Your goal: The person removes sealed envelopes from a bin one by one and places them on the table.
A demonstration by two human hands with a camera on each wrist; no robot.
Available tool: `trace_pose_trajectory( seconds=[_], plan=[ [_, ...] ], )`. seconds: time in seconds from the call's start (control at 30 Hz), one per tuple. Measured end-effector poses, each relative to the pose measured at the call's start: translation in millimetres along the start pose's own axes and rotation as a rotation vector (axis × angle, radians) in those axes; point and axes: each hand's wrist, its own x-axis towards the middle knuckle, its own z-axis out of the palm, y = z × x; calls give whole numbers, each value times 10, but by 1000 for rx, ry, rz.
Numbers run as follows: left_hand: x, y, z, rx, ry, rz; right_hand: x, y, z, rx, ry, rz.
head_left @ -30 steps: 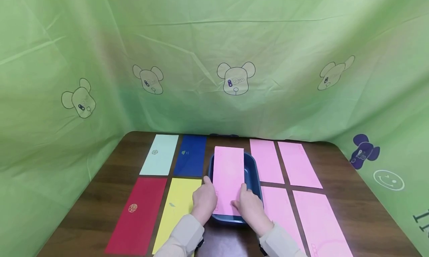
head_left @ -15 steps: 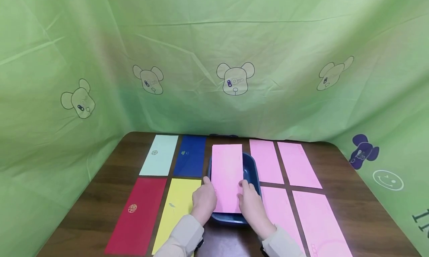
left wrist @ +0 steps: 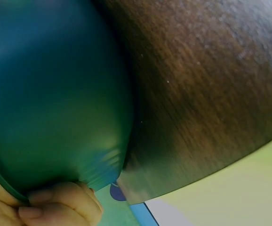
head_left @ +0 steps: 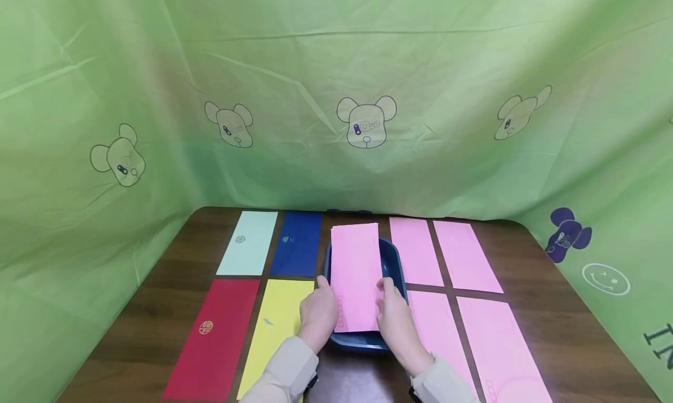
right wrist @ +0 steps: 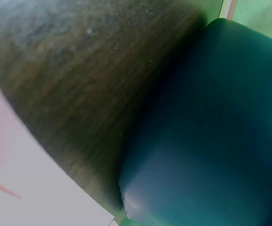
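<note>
A pink envelope (head_left: pixel 356 274) with red postcode boxes lies over a dark blue tray (head_left: pixel 391 263); a doubled upper left corner shows more than one layer. My left hand (head_left: pixel 318 311) grips the tray's left rim near the envelope's lower left edge, its thumb on top. In the left wrist view, curled fingers (left wrist: pixel 63 202) press the outer tray wall (left wrist: pixel 60 94) below the rim. My right hand (head_left: pixel 396 318) holds the envelope's right edge with thumb and fingers, inside the tray. The right wrist view shows only the tray's outside (right wrist: pixel 206 127), no fingers.
On the left of the wooden table (head_left: pixel 142 315) lie a pale mint envelope (head_left: pixel 249 245), a blue envelope (head_left: pixel 296 248), a red envelope (head_left: pixel 215 339) and a yellow envelope (head_left: pixel 281 333). Several pink envelopes (head_left: pixel 468 257) lie on the right. A green curtain (head_left: pixel 294 175) surrounds the table.
The pink envelope has shifted up and slightly left over the tray. My right thumb has moved from its face to its right edge. My left hand has stayed at the rim.
</note>
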Motion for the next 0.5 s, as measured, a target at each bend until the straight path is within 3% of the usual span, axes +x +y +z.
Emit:
trace_pose_trajectory(
  seconds=[0.27, 0.5],
  plan=[
    [5, 3, 0, 16, 11, 6, -3, -9, 7, -19, 24, 20],
    [0, -17, 9, -6, 14, 21, -21, -16, 33, -46, 76, -19]
  ],
)
